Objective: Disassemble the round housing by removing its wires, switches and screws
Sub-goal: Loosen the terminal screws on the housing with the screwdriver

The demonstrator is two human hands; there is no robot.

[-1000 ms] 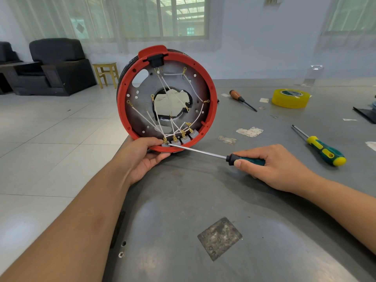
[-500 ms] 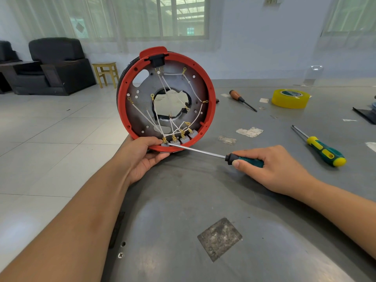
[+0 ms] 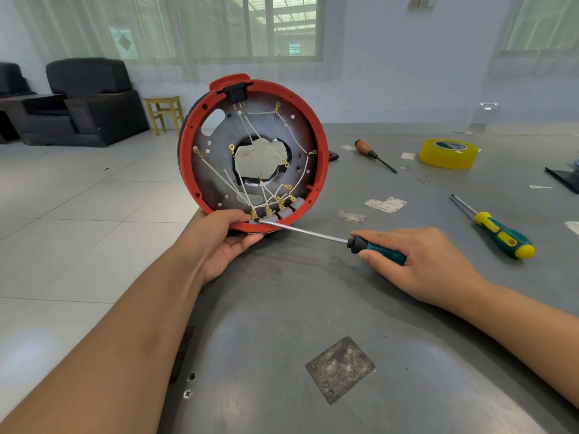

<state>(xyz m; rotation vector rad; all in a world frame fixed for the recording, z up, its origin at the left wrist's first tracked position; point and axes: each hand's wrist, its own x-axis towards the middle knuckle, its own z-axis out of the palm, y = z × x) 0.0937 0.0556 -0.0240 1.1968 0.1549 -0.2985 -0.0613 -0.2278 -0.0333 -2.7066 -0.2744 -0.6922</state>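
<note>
Inside, white wires (image 3: 247, 189) in the housing (image 3: 322, 170) under left hand (image 3: 219, 242)'s grip; right hand (image 3: 416, 261) clutching screwdriver (image 3: 313, 234).

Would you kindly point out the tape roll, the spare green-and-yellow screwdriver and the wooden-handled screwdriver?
tape roll (image 3: 448, 158), head view, yellow outer wall
green-and-yellow screwdriver (image 3: 501, 235), head view, handle middle
wooden-handled screwdriver (image 3: 363, 145), head view, brown handle

Matt red plastic round housing (image 3: 319, 170) — dull grey metal plate inside.

Threaded with white insulated wires (image 3: 219, 174) ending in shiny brass-coloured terminals. Stood on a smooth grey table (image 3: 313, 292) of worn sheen, scuffed with rough paper scraps. Right of the housing: polished steel shaft on a rubbery green screwdriver (image 3: 332, 239) — glossy yellow tape roll (image 3: 448, 153) beyond.
</note>
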